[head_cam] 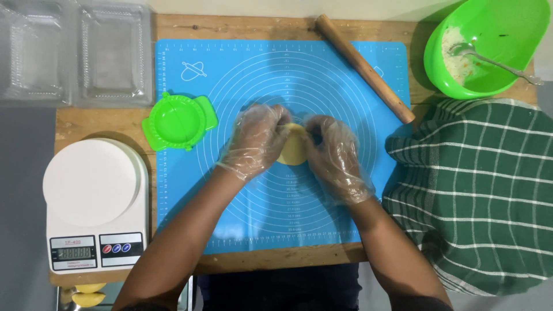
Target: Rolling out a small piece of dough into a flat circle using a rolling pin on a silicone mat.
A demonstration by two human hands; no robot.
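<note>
Two hands in thin clear plastic gloves are seen over a blue silicone baking mat (276, 219) w/ printed rings. Between them a small pale-yellow dough piece (292, 147) is held, approx. at the mat's centre. The left hand (256, 141) is curled round the dough's left edge, the right hand (334, 155) round its right edge; fingers of both are closed onto it, not spread. Most of the dough is covered by the fingers, so its full shape can't be made out, nor whether it rests on the mat or is lifted slightly.

A bright green hinged plastic dumpling press (177, 121) is laid open at the mat's left edge. A long wooden rolling pin (364, 68) is set diagonally across the top right corner of the mat. A lime-green plastic bowl (501, 34), partly cut off at the top, is at top right, w/ whitish filling and a metal spoon (495, 62) in it. A green-and-white checked cloth (478, 196) is bunched on the right; whatever is under it is hidden. A white digital kitchen scale (95, 201) is at the left, its display too small to make out. Clear plastic clamshell containers (75, 52) are at top left, cut off by the frame. Yellowish lumps (89, 294) are partly seen at the bottom edge, below the scale; hard to identify.
</note>
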